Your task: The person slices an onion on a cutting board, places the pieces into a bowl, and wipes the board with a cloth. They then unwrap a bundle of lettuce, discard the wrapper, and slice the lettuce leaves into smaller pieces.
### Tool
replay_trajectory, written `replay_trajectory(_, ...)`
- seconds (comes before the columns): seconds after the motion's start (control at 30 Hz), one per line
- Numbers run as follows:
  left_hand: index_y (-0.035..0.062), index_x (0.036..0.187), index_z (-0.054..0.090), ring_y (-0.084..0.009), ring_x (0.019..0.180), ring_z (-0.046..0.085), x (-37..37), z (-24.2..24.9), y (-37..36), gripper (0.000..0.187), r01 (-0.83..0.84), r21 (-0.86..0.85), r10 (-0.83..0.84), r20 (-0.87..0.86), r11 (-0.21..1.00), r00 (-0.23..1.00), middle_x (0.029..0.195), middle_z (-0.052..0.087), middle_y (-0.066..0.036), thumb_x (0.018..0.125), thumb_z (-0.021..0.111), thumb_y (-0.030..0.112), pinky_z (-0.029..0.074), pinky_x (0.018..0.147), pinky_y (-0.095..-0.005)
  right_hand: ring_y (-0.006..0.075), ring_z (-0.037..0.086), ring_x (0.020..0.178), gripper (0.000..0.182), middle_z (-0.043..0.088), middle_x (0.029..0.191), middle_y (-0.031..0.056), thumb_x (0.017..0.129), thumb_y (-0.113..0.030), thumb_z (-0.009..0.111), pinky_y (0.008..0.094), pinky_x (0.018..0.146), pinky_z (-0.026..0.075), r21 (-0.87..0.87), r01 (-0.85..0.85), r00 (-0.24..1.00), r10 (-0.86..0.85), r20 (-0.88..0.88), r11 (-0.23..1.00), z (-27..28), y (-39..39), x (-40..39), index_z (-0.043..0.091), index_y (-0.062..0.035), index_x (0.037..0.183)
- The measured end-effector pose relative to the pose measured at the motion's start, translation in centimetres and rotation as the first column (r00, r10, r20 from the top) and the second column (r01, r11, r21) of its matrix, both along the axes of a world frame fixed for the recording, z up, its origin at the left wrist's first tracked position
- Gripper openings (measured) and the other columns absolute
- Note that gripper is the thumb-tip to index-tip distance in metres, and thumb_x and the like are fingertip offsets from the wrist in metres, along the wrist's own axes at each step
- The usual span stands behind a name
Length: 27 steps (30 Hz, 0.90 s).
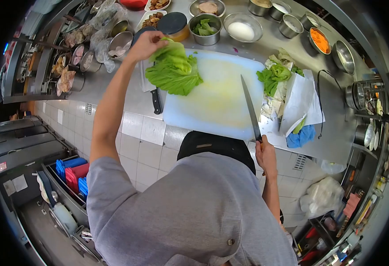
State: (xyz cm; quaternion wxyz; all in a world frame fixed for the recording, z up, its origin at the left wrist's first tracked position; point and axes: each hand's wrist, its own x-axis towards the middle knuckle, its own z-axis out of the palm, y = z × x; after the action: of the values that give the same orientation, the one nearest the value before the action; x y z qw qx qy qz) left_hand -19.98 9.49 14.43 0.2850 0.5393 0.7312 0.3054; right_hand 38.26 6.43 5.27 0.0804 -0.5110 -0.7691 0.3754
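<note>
My left hand pinches the upper edge of a green lettuce leaf, which hangs over the left part of a white cutting board. The leaf's ruffled lower edge spreads across the board's left edge. In my right hand is the handle of a long kitchen knife. Its blade points away from me over the right side of the board. A second knife with a black handle lies left of the board, its blade partly hidden by the leaf.
Right of the board lie leafy trimmings, white paper and a blue cloth. Along the back stand a metal pot of cut greens, a bowl of white contents, a bowl of orange pieces and a dark-lidded tub.
</note>
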Motion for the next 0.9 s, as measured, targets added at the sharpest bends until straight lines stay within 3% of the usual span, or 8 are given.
replay_trajectory(0.3, 0.0057, 0.092, 0.065, -0.0058, 0.076, 0.062, -1.4, 7.9, 1.6, 0.009, -0.247, 0.429, 0.186, 0.180, 0.869, 0.966, 0.084, 0.068, 0.001, 0.097, 0.069, 0.011, 0.050, 0.067, -0.0240, 0.0549, 0.064, 0.080, 0.016, 0.066, 0.082, 0.0320, 0.101, -0.012, 0.060, 0.0587, 0.067, 0.048, 0.027, 0.007, 1.000, -0.008, 0.030, 1.000, 0.0, -0.8, 1.2, 0.054, 0.0023, 0.105)
replay_trajectory(0.4, 0.0044, 0.096, 0.066, -0.0108, 0.079, 0.067, 2.5, 9.2, 2.3, 0.006, -0.485, 0.311, 0.227, 0.600, 0.817, 0.767, 0.090, 0.071, -0.003, 0.097, 0.067, 0.010, 0.054, 0.071, -0.0265, 0.0549, 0.064, 0.079, 0.016, 0.067, 0.083, 0.0322, 0.102, -0.011, 0.060, 0.0566, 0.066, 0.048, -0.004, 0.075, 0.997, -0.075, -0.022, 0.997, 1.0, -0.9, 0.9, 0.053, 0.0030, 0.104)
replay_trajectory(0.43, 0.0015, 0.101, 0.066, -0.0181, 0.086, 0.071, 4.0, 8.1, 2.8, 0.009, -0.453, 0.360, 0.061, 0.725, 0.816, 0.686, 0.099, 0.073, -0.009, 0.097, 0.065, 0.009, 0.058, 0.081, -0.0323, 0.0549, 0.064, 0.079, 0.015, 0.067, 0.083, 0.0323, 0.102, -0.011, 0.059, 0.0558, 0.066, 0.048, -0.025, 0.105, 0.994, -0.106, -0.036, 0.994, 1.5, -1.1, 0.9, 0.053, 0.0033, 0.103)
replay_trajectory(0.5, -0.0023, 0.107, 0.065, -0.0239, 0.098, 0.072, 8.0, 5.0, 3.6, 0.016, -0.463, 0.110, 0.060, 0.940, 0.879, 0.337, 0.106, 0.073, -0.013, 0.100, 0.059, 0.011, 0.057, 0.093, -0.0404, 0.0543, 0.064, 0.077, 0.015, 0.068, 0.084, 0.0318, 0.103, -0.011, 0.059, 0.0542, 0.065, 0.049, -0.022, 0.151, 0.986, -0.152, -0.066, 0.988, 2.9, -1.1, 0.4, 0.053, 0.0035, 0.103)
replay_trajectory(0.63, 0.0027, 0.107, 0.065, -0.0225, 0.090, 0.070, 20.5, -2.2, 3.7, 0.013, -0.529, -0.081, 0.255, 0.931, 0.844, 0.263, 0.102, 0.072, -0.011, 0.100, 0.061, 0.013, 0.057, 0.092, -0.0418, 0.0499, 0.066, 0.074, 0.016, 0.069, 0.083, 0.0291, 0.104, -0.012, 0.058, 0.0499, 0.064, 0.049, -0.027, 0.249, 0.963, -0.250, -0.102, 0.968, 5.6, -0.6, -0.9, 0.053, 0.0043, 0.103)
replay_trajectory(0.7, 0.0030, 0.110, 0.061, -0.0210, 0.093, 0.068, 23.4, -10.0, 3.9, 0.017, -0.439, -0.198, 0.370, 0.859, 0.876, 0.352, 0.106, 0.071, -0.010, 0.097, 0.067, 0.012, 0.056, 0.094, -0.0434, 0.0479, 0.066, 0.072, 0.016, 0.068, 0.083, 0.0284, 0.104, -0.011, 0.057, 0.0482, 0.065, 0.049, -0.028, 0.283, 0.949, -0.284, -0.138, 0.959, 6.8, -0.1, -1.4, 0.054, 0.0044, 0.103)
replay_trajectory(0.8, -0.0002, 0.116, 0.061, -0.0262, 0.109, 0.066, 25.3, -13.9, 2.1, 0.028, -0.389, -0.415, 0.568, 0.616, 0.823, 0.545, 0.121, 0.067, -0.015, 0.091, 0.071, 0.009, 0.053, 0.100, -0.0466, 0.0233, 0.045, 0.060, 0.020, 0.057, 0.068, 0.0164, 0.106, -0.015, 0.055, 0.0386, 0.059, 0.043, 0.075, 0.281, 0.938, -0.258, -0.230, 0.957, 6.7, 0.5, -1.3, 0.050, 0.0038, 0.102)
replay_trajectory(0.9, 0.0022, 0.121, 0.063, -0.0345, 0.123, 0.060, 25.5, -11.9, -0.3, 0.037, -0.339, -0.118, 0.349, 0.076, 0.933, 0.934, 0.134, 0.060, -0.020, 0.085, 0.072, 0.006, 0.050, 0.107, -0.0488, 0.0308, 0.048, 0.057, 0.019, 0.059, 0.069, 0.0214, 0.106, -0.014, 0.057, 0.0405, 0.058, 0.044, 0.110, 0.259, 0.962, -0.246, -0.116, 0.960, 7.0, 0.5, -0.7, 0.050, 0.0033, 0.102)
